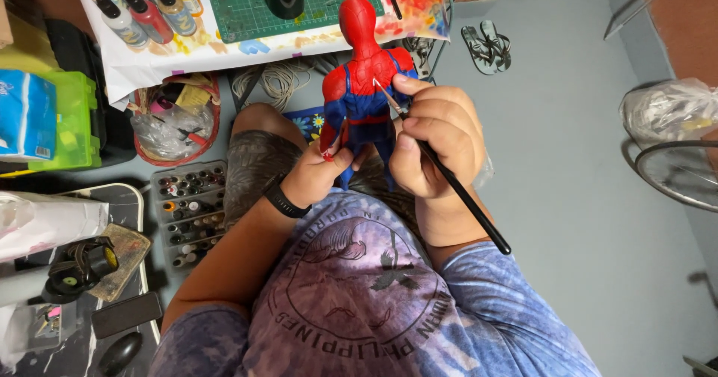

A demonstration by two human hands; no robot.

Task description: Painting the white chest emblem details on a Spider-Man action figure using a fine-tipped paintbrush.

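Over the person's lap, in the head view, a red and blue action figure (364, 85) stands upright with its back to the camera, lifted close so its fine web lines sit within easy sight. The left hand (318, 173), with a black band on its wrist, has its grip closed around the figure's lower legs, apparently to leave the torso free for work and to steady it. The right hand (434, 134) holds a thin black paintbrush (449, 175) in a pinched, pen-like grip close to the bristle end, which seems to give finer control; the tip touches the figure's upper back near the right shoulder, while the long handle trails back toward the near right. On the far side, a desk (149, 59) covered with paint-splashed white sheeting carries a green cutting mat (247, 7) and a row of paint bottles (142, 7) at the far left, all within arm's reach. Below it on the floor a grey tray of small paint pots (188, 212) lies just left of the knee. A pair of sandals (486, 46) rests on the floor at the far right.
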